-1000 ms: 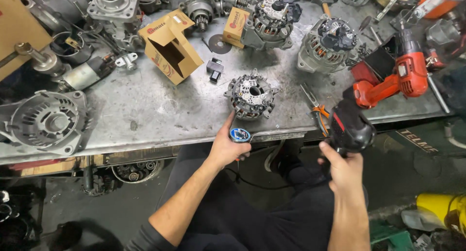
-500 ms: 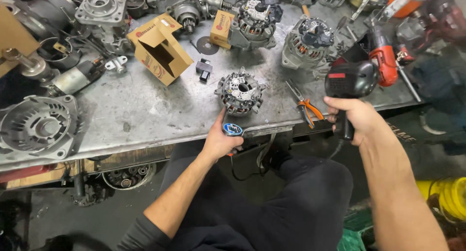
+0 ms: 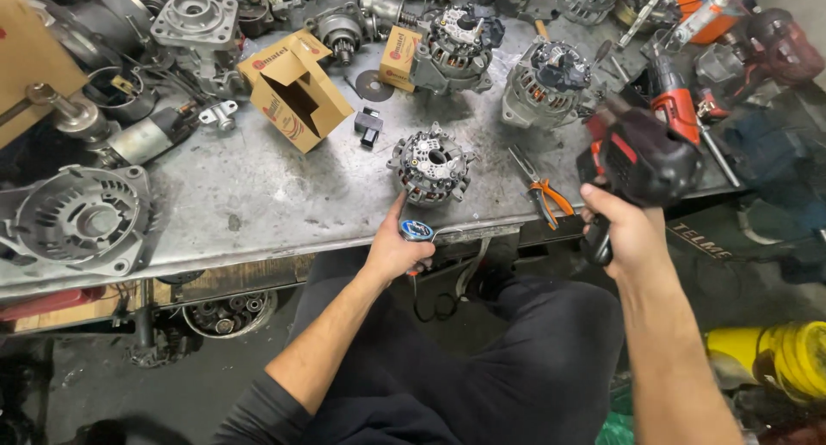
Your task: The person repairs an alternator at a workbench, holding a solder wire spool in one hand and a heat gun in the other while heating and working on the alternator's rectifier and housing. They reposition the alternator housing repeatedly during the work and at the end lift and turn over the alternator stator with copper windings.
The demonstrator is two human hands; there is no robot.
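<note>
1. The left hand [image 3: 397,249] sits just below frame centre, its forearm running down toward 7 o'clock; the fingers are curled closed and the index finger points up toward 12 o'clock.
2. The right hand [image 3: 621,231] lies at about 3 o'clock from the left, fist wrapped tight in a grip, its forearm dropping toward 5 o'clock.

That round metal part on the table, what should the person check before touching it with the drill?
1. Alternator part lies flat on the metal bench: ok.
2. Left hand steadies it: one finger touches, so not ok.
3. Right hand grips the cordless drill: ok.
4. Bit fitted: cannot tell, blurred.
5. Orange-handled pliers lie apart from the part: ok.
</note>
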